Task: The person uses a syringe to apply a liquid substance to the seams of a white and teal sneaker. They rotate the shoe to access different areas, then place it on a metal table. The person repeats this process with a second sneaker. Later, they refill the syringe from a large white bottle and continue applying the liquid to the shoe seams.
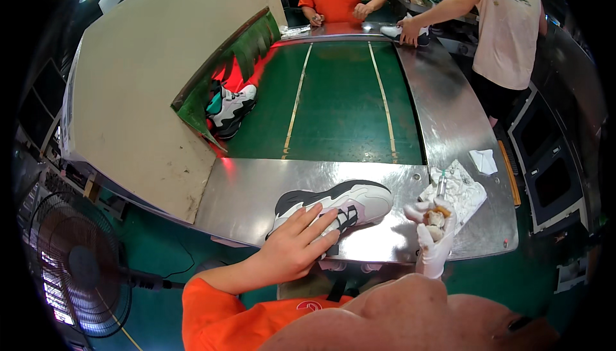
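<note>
A white, black and pale-pink sneaker [369, 200] lies on the metal table edge in front of me, its toe pointing right. My left hand [296, 243], bare, has its fingers laid over the sneaker's laces and side, holding it against the table. My right hand [437, 239] wears a white glove and is raised just right of the toe. Its fingers curl round a small brownish-and-white lump [436, 220], whose exact kind I cannot make out. Beyond that hand lie a crumpled white cloth [467, 190] and a small clear bottle with a narrow tip [442, 183].
A green conveyor belt [340, 107] runs ahead, framed by metal. Another sneaker [234, 110] sits at the red-lit opening with green flaps [196, 110]. Two people work at the far end, one touching a shoe [414, 33]. A folded white paper [483, 162] lies right; a fan [83, 267] stands left.
</note>
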`<act>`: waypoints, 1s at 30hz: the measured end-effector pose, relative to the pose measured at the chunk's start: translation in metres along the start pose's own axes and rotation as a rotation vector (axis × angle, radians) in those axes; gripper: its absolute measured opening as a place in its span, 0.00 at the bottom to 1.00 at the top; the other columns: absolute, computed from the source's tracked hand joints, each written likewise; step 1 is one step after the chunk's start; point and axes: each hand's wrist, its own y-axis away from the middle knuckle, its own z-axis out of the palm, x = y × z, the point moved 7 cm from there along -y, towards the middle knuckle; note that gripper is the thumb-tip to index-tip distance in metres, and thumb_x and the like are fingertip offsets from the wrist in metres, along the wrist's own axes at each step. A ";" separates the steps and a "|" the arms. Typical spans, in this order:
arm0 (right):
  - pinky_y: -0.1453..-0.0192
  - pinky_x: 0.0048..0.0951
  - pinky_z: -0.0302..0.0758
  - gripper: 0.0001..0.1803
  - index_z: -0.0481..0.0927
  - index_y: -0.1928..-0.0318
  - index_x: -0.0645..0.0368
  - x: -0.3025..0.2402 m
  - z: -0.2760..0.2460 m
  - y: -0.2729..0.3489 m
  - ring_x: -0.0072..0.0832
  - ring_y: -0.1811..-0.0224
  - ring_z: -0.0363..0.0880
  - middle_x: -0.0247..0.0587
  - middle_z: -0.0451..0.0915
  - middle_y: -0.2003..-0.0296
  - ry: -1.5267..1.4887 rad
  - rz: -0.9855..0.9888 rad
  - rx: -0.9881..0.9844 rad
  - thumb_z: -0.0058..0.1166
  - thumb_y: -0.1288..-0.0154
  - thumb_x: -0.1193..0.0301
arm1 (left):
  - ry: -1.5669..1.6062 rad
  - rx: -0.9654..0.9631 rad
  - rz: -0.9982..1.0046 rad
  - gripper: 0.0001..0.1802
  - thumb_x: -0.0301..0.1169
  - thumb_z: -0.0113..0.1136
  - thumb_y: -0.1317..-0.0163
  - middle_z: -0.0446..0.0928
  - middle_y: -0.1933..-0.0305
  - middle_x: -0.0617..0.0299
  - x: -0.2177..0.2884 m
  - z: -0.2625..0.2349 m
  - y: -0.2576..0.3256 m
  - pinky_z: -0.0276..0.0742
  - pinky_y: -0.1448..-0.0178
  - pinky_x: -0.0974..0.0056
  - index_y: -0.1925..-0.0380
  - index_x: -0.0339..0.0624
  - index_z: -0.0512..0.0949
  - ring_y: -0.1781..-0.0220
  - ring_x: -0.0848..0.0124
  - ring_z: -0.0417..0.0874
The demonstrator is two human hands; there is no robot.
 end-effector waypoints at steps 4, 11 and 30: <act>0.41 0.42 0.76 0.29 0.59 0.38 0.59 -0.003 0.010 -0.011 0.47 0.41 0.74 0.48 0.68 0.46 -0.095 -0.028 0.024 0.52 0.39 0.81 | -0.021 0.023 0.010 0.28 0.26 0.66 0.61 0.71 0.38 0.47 0.004 0.006 0.006 0.73 0.39 0.45 0.53 0.42 0.77 0.38 0.47 0.73; 0.37 0.36 0.70 0.30 0.57 0.36 0.61 0.002 0.028 -0.031 0.43 0.35 0.70 0.44 0.68 0.46 0.125 -0.067 -0.079 0.53 0.37 0.78 | -0.060 0.062 0.017 0.27 0.27 0.66 0.60 0.72 0.38 0.47 0.012 0.011 0.018 0.73 0.39 0.45 0.53 0.41 0.77 0.37 0.47 0.73; 0.48 0.28 0.77 0.32 0.63 0.38 0.61 0.024 0.054 -0.020 0.34 0.45 0.78 0.49 0.75 0.47 0.482 -0.115 -0.134 0.62 0.42 0.78 | -0.082 0.076 0.007 0.25 0.27 0.65 0.57 0.72 0.38 0.47 0.016 0.013 0.023 0.72 0.39 0.46 0.54 0.42 0.78 0.37 0.48 0.73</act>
